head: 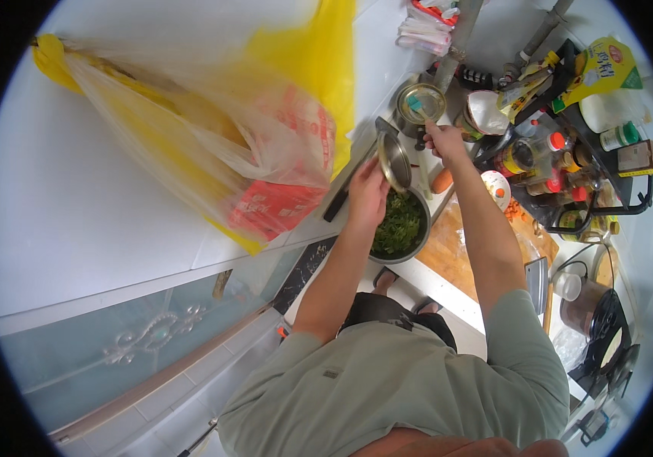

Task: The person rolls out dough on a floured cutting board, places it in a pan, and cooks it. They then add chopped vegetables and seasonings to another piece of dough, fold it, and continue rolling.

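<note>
My left hand [368, 191] grips a round metal lid or shallow dish [395, 161], tilted above the rim of a grey pot [424, 228]. Chopped leafy greens [396, 228] fill much of that pot. My right hand [444, 140] holds the handle of a teal-headed brush or spatula [415, 103]. Its head is over the mouth of a small metal pot [437, 97], which stands beyond the grey pot. Near my right forearm lie a carrot [441, 181] and a small white bowl [496, 189] with orange pieces in it. What the lid or dish holds is hard to tell.
A wooden cutting board [452, 251] carries diced orange pieces, with a cleaver [536, 280] at its right. Bottles with red caps [556, 141] crowd a black rack [612, 154]. Plastic bags [292, 148] hang at the left. A white bowl [487, 111] sits near the small pot.
</note>
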Motion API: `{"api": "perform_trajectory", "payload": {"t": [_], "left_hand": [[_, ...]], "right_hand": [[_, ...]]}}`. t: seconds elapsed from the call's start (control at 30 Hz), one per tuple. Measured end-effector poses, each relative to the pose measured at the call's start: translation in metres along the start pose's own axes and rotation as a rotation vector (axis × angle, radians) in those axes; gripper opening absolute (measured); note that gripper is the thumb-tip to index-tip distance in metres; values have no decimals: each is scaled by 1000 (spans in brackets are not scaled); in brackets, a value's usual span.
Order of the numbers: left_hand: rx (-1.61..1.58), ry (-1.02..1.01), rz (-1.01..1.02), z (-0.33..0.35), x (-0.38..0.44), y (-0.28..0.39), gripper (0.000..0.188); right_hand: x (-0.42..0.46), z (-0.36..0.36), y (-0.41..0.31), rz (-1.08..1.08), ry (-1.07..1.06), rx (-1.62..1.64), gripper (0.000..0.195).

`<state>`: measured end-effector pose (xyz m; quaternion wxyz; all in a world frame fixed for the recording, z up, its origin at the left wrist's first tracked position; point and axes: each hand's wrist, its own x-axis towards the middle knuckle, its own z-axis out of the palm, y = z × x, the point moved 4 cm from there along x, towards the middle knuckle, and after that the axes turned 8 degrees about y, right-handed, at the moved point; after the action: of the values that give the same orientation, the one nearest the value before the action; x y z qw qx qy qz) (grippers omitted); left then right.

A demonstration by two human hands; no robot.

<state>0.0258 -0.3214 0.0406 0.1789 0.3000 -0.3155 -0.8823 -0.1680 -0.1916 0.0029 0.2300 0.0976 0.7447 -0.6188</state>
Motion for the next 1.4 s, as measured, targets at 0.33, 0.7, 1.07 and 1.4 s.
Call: {"api": "perform_trajectory", "payload": {"t": [0.33,0.7,1.07,1.4], "left_hand": [[1375,-77,952,135,113,27,23],[1588,-180,896,147,154,-3,23],[1339,-581,1196,245,-13,3,34],[1067,-878,1291,356,-143,-42,32]], "right_hand": [[-139,-63,39,-110,-136,-335,32],[-302,-180,175,260,85,-189,40],[-270,-259,127,-296,528,-537,32],[-171,-370,-170,-589,1276,-498,49]]}}
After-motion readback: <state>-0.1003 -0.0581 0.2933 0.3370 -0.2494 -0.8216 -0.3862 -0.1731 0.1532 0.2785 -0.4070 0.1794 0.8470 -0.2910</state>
